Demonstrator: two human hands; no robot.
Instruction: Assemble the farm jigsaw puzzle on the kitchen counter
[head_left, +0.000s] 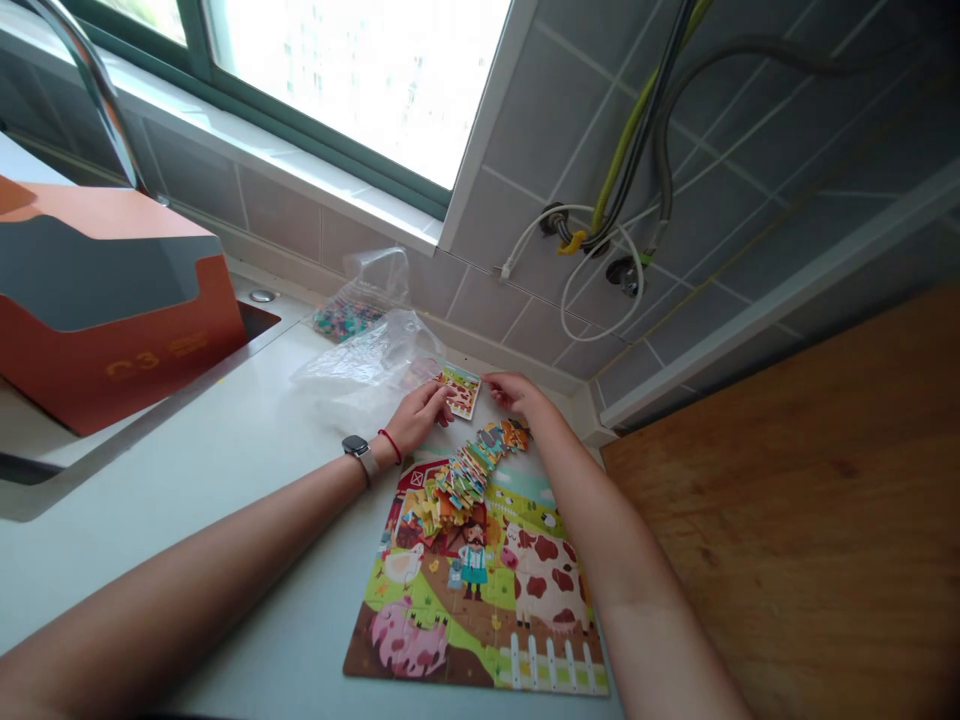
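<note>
My left hand (421, 415) is closed at the left edge of a small farm picture card (462, 391), its fingers lying over that edge. Beside the card's upper right corner is my right hand (516, 391), with its fingers curled; whether they pinch anything is hidden. Just below both hands, a long overlapping row of loose puzzle pieces (469, 475) curves across the top of a farm jigsaw puzzle (480, 600). The puzzle lies flat, showing a cow, a pig, a hen and a farmer. Part of its right edge is behind my right forearm.
Clear plastic bags (367, 365) lie on the white counter (247, 490) behind my left hand, one with small colourful pieces (349, 318). An orange and grey box (127, 340) stands at the left. Cables (626, 140) hang from the tiled wall, and a wooden panel (795, 480) is at right.
</note>
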